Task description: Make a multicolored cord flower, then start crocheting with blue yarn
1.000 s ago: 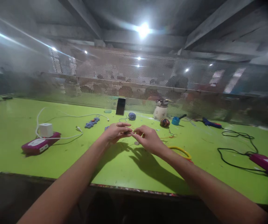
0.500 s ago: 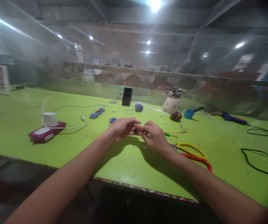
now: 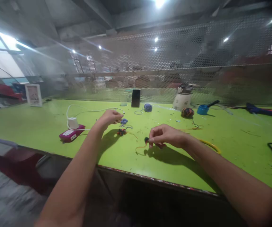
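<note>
My right hand [image 3: 165, 135] is closed in a pinch on a small dark green crochet piece [image 3: 146, 139]. An orange yarn tail hangs from that piece to the table. My left hand [image 3: 111, 117] is further left, palm down with curled fingers. Whatever it may be gripping is hidden beneath it. Just right of its fingertips sits a blue crochet flower [image 3: 124, 121] with a pale yarn tail. Nearer me lies a dark and orange crochet flower [image 3: 121, 132], its orange tail trailing right.
Behind the hands stand a phone [image 3: 135, 98], a blue yarn ball [image 3: 147, 107], a multicoloured yarn ball [image 3: 187, 112] and a white jug [image 3: 182, 100]. Yellow-handled scissors [image 3: 210, 146] lie partly under my right forearm. At left is a purple power strip [image 3: 71, 135] with a cable.
My hands were together over a small dark and orange piece; now they are apart. The left has moved to where a row of blue flowers lay. A dark and orange flower now rests on the table.
</note>
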`<state>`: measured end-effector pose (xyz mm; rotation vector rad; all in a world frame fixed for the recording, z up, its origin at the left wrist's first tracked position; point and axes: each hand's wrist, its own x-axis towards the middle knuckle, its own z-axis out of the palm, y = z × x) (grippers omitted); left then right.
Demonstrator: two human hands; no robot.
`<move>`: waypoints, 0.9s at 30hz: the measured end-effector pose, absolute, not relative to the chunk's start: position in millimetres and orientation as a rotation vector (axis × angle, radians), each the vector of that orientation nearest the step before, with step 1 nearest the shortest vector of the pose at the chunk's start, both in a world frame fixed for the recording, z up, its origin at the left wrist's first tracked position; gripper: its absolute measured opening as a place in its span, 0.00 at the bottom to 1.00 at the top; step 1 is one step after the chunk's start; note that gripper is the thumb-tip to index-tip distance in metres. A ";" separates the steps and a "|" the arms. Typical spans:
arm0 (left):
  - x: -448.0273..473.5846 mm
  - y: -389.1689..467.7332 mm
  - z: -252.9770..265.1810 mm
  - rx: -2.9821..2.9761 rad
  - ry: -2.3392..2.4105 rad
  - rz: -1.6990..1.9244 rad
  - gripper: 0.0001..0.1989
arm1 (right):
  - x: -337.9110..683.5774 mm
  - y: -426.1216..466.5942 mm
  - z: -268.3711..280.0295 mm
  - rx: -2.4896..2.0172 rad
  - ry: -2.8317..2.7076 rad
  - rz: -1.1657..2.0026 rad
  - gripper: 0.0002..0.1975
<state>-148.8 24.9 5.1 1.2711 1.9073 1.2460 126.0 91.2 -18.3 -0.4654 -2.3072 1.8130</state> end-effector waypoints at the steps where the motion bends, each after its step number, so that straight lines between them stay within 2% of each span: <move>1: -151.0 23.1 0.0 1.270 1.993 1.165 0.10 | 127.7 94.5 -18.8 -0.443 -2.393 1.806 0.08; 4: -152.7 19.3 -18.8 1.282 2.156 0.970 0.10 | 130.9 103.8 -18.7 -0.520 -2.643 1.564 0.07; 7: -148.0 17.5 -33.4 1.331 2.186 0.861 0.11 | 132.1 108.8 -15.5 -0.697 -2.789 1.042 0.07; 10: -141.2 16.5 -38.8 1.370 2.172 0.844 0.10 | 132.3 110.2 -11.7 -0.828 -2.732 0.628 0.08; 13: -137.0 14.7 -37.7 1.403 2.158 0.878 0.10 | 131.7 111.0 -11.3 -0.909 -2.589 0.415 0.09; 21: -132.1 9.2 -29.6 1.486 2.097 0.885 0.06 | 122.0 105.0 -28.7 -0.812 -2.584 0.413 0.08; 27: -129.0 7.5 -34.4 1.472 2.122 0.910 0.08 | 117.4 98.2 -30.7 -0.773 -2.522 0.451 0.08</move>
